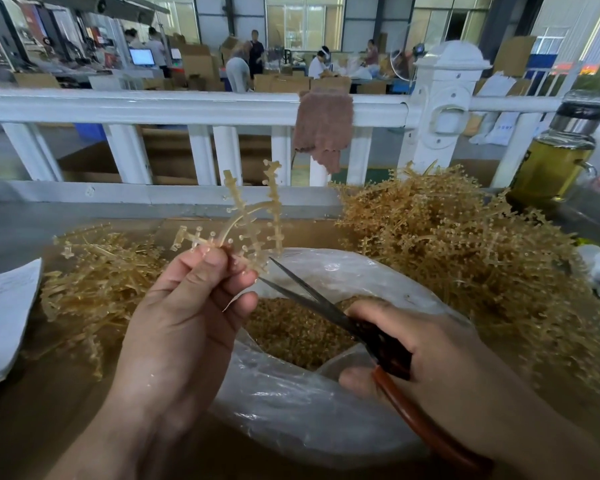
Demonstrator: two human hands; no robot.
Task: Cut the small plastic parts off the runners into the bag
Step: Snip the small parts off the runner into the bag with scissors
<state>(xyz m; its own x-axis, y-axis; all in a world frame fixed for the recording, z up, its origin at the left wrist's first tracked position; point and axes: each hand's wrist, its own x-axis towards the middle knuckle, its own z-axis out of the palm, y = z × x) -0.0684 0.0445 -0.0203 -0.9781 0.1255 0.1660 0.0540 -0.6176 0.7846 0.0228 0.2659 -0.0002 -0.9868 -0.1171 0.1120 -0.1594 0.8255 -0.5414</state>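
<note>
My left hand (184, 306) pinches a translucent amber runner (253, 216) with small parts on its branches, held up above the bag. My right hand (440, 362) grips scissors (312, 299) with dark blades and red-brown handles. The blades are spread, their tips at the runner's lowest branch just right of my left fingers. Below sits a clear plastic bag (291, 410), its mouth rolled open, with a heap of cut amber parts (291, 334) inside.
A big pile of uncut runners (465, 244) lies at the right, a smaller pile of stripped runners (94, 278) at the left. A white railing (153, 107) with a brown cloth (323, 126) runs behind. A bottle of yellow liquid (555, 157) stands far right; white paper (4, 317) lies far left.
</note>
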